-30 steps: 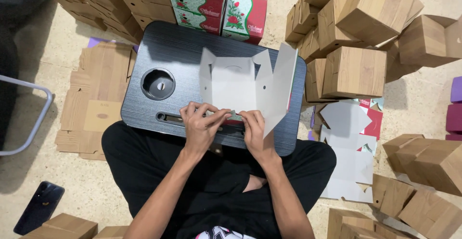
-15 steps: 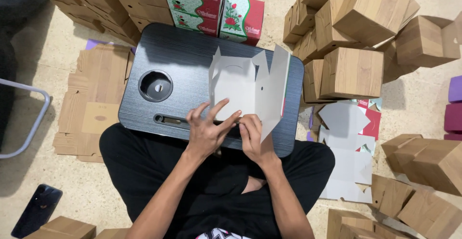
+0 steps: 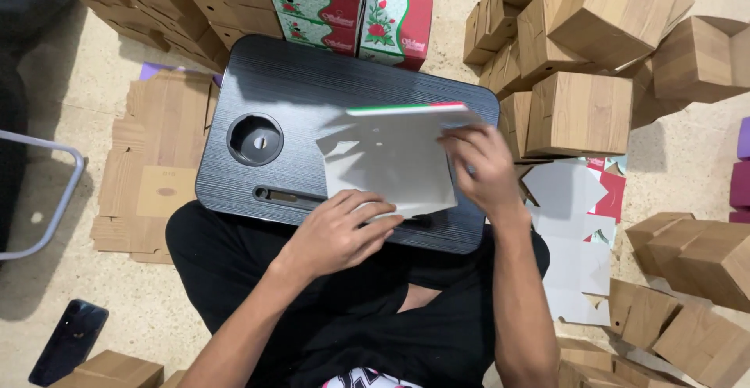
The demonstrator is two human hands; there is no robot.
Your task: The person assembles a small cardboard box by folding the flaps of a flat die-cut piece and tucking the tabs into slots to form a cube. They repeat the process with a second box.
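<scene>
step in hand: folding a flat white die-cut cardboard carton blank [image 3: 394,161] with a red-and-green printed edge, mid-fold by the look of it, panels only partly raised
where it sits: on the black wood-grain lap tray [image 3: 266,91] with the round cup hole, across the person's crossed legs, toward the tray's right half
left hand [image 3: 340,228]: palm down, fingers spread narrow and flat, pressing the near edge of the blank against the tray
right hand [image 3: 484,165]: blurred, raised at the blank's right edge, fingers curled around the side panel, thumb hidden so the exact grip is hard to tell
arms: both forearms angle in from below, elbows out, right wrist bent inward
next move calls for: likely keeping the near edge pinned while the side panel swings up square, a judgement only
around: brown wood-print assembled boxes [image 3: 582,110] stacked right, flat white blanks [image 3: 574,247] on the floor beside the right knee, a dark phone [image 3: 69,341] lower left
</scene>
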